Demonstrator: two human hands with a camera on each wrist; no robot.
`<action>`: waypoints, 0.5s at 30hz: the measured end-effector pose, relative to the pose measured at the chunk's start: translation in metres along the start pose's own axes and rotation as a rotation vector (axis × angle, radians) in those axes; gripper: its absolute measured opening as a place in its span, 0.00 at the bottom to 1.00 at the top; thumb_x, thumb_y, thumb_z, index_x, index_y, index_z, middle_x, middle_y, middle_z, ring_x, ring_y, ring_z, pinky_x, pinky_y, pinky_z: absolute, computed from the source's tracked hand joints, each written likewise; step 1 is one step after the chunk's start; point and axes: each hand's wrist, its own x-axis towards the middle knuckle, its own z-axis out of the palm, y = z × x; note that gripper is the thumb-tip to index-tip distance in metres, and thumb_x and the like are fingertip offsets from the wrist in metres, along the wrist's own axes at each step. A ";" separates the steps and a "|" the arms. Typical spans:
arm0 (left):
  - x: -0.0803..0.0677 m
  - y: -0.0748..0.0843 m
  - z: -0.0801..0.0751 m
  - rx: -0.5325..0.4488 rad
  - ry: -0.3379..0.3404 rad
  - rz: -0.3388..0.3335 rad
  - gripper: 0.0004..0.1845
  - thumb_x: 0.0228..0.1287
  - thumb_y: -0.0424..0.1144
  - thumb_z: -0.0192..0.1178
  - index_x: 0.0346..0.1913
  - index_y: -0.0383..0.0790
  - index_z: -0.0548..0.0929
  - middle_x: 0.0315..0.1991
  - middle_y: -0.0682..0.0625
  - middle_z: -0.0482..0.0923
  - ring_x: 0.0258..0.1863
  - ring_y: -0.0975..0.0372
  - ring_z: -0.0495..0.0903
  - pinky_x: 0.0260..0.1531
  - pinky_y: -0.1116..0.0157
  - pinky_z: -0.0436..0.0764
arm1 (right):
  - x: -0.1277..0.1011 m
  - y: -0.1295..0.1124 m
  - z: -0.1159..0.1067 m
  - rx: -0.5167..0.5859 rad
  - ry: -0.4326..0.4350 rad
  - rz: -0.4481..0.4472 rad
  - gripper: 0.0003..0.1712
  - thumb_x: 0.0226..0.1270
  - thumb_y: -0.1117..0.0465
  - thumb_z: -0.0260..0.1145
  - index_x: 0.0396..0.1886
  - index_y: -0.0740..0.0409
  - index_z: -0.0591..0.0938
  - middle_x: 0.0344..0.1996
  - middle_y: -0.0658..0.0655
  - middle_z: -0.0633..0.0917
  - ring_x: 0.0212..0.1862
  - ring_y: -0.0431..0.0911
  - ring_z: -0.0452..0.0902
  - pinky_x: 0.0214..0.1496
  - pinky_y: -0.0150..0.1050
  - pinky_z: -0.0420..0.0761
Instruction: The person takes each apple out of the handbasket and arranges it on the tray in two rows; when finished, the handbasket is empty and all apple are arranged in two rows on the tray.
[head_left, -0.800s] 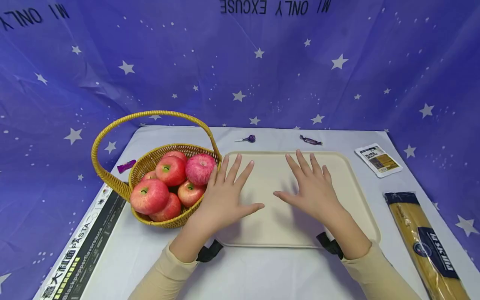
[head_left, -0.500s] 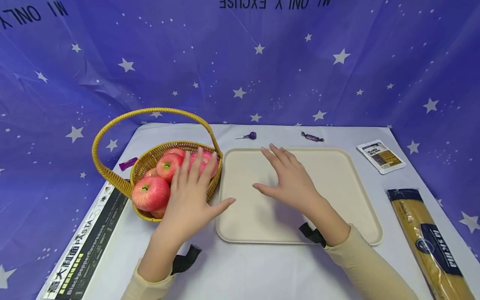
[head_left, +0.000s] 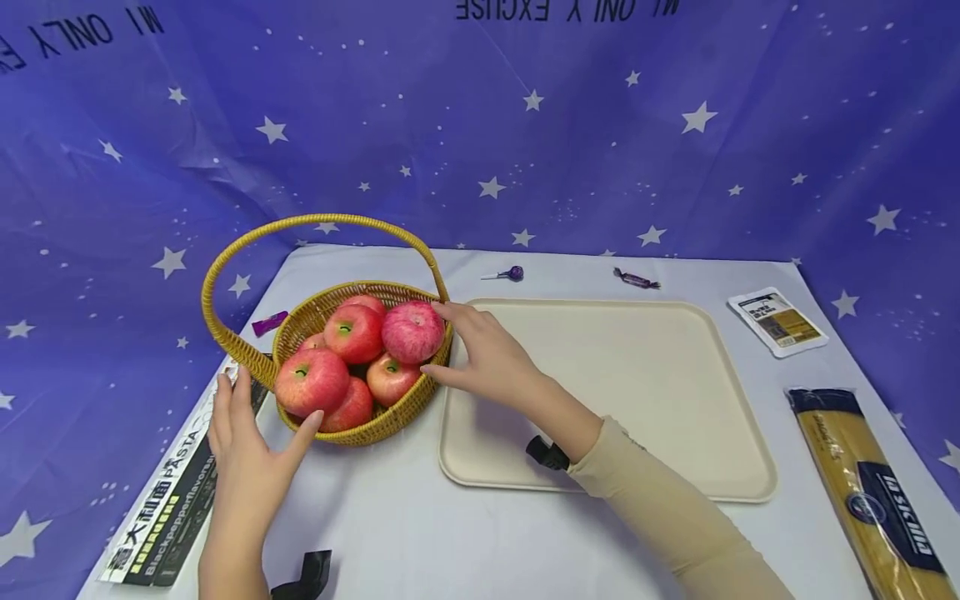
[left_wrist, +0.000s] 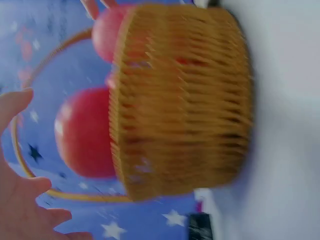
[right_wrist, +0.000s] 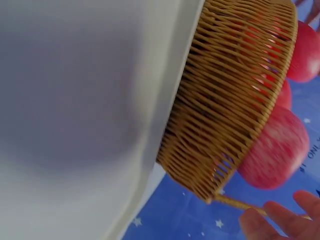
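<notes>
A wicker basket (head_left: 397, 417) with a tall handle (head_left: 322, 218) holds several red apples (head_left: 311, 382). Near its front left side is my left hand (head_left: 243, 462), thumb spread away from the fingers and nothing held. My right hand (head_left: 491, 354) reaches over from the right, its fingertips close to the dark pink apple (head_left: 413, 332) on the basket's right side. In the right wrist view, a gap shows between the fingers (right_wrist: 280, 220) and that apple. The left wrist view is blurred, with the left hand (left_wrist: 20, 200) apart from the nearest apple (left_wrist: 85, 132).
Right of the basket lies a beige tray (head_left: 615, 400). Behind it are a lollipop (head_left: 513, 273) and a wrapped candy (head_left: 636, 279). A white pouch (head_left: 778, 321) and a pasta pack (head_left: 862, 483) lie at right. A pasta box (head_left: 176, 500) and purple wrapper (head_left: 270, 323) are at left.
Both hands have moved left from over the tray. The left hand has passed across the basket to its front left side, and the right hand has come to the basket's right rim.
</notes>
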 end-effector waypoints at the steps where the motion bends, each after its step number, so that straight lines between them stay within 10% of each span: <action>1: 0.000 -0.005 0.000 -0.031 -0.010 -0.036 0.54 0.59 0.52 0.66 0.78 0.53 0.40 0.77 0.47 0.28 0.74 0.45 0.30 0.62 0.30 0.40 | 0.003 0.000 0.003 0.010 0.000 0.005 0.46 0.57 0.38 0.68 0.72 0.50 0.64 0.67 0.52 0.69 0.66 0.49 0.64 0.66 0.47 0.68; 9: 0.002 -0.025 0.015 -0.187 -0.133 -0.162 0.50 0.61 0.49 0.66 0.76 0.39 0.47 0.76 0.41 0.26 0.73 0.40 0.40 0.59 0.38 0.64 | 0.016 -0.002 0.018 0.079 -0.005 0.047 0.46 0.59 0.38 0.66 0.72 0.51 0.63 0.65 0.54 0.70 0.63 0.49 0.67 0.63 0.46 0.71; 15: 0.007 -0.032 0.021 -0.193 -0.167 -0.137 0.50 0.60 0.48 0.67 0.75 0.33 0.49 0.75 0.35 0.31 0.72 0.38 0.42 0.66 0.38 0.51 | 0.026 -0.004 0.024 0.140 -0.014 0.077 0.48 0.58 0.37 0.67 0.73 0.51 0.63 0.64 0.54 0.70 0.64 0.48 0.66 0.64 0.46 0.72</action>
